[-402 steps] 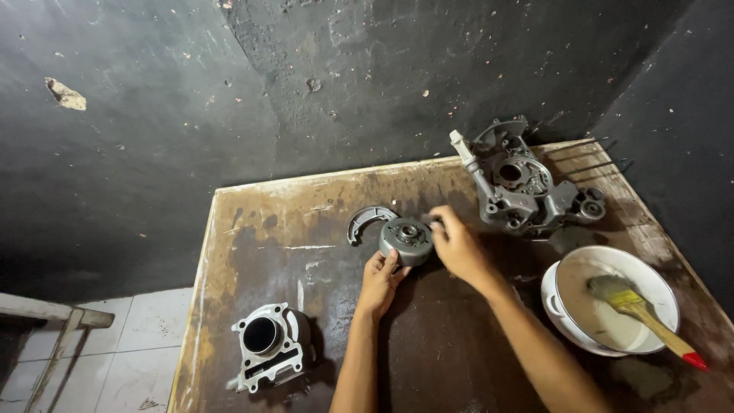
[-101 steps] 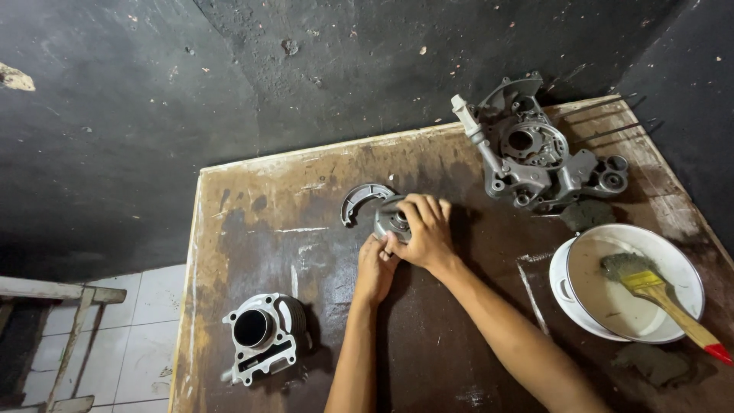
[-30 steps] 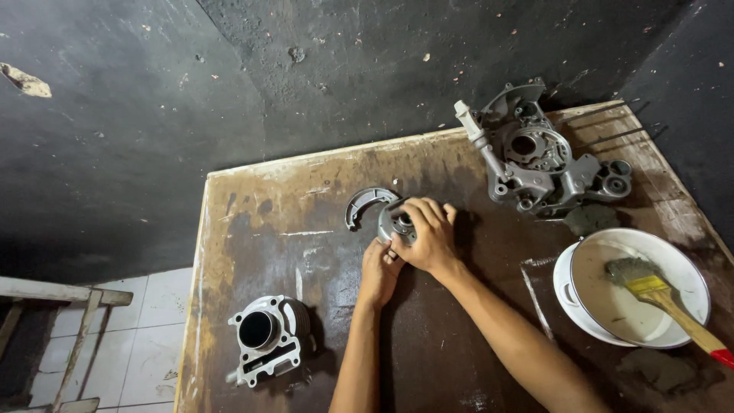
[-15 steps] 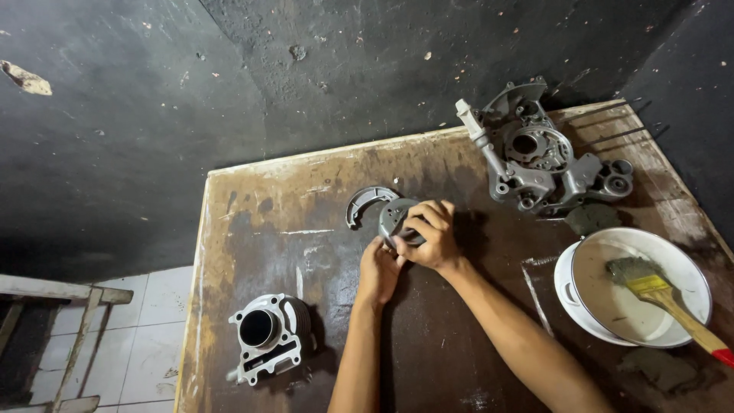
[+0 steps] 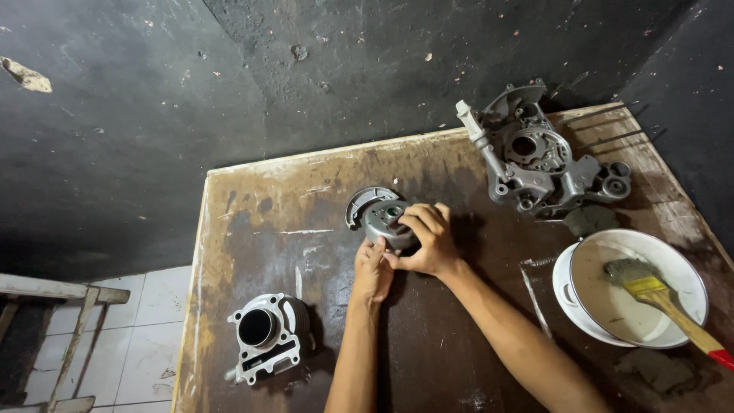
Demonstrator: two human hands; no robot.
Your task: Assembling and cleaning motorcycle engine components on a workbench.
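My right hand (image 5: 428, 241) is curled over the round grey part (image 5: 384, 220), fingers wrapped across its top and closed on it; my left hand (image 5: 373, 269) comes up from below with flat fingers pressed against the part's near edge, steadying rather than gripping. The part sits on the table (image 5: 252, 229) just left of the frame's centre, and a curved grey shoe (image 5: 359, 203) lies touching it on its upper-left side.

I judge the step in hand to be working the part by hand, turning or seating something on it while it is pinned to the board. Any further move there calls for a firm hold from the left and a careful twist from the right, so the part does not skid on the greasy wood.

Outward from there: a grey crankcase (image 5: 535, 164) lies at upper right, with a dark rag (image 5: 589, 220) just below it. At right is a white bowl (image 5: 634, 289) holding murky liquid and a brush (image 5: 661, 300) with a yellow ferrule and red-tipped handle. A finned cylinder (image 5: 264, 336) sits at lower left near the table edge.

I can see no packages, labels or signs; the wall (image 5: 153, 115) behind is bare and dark.
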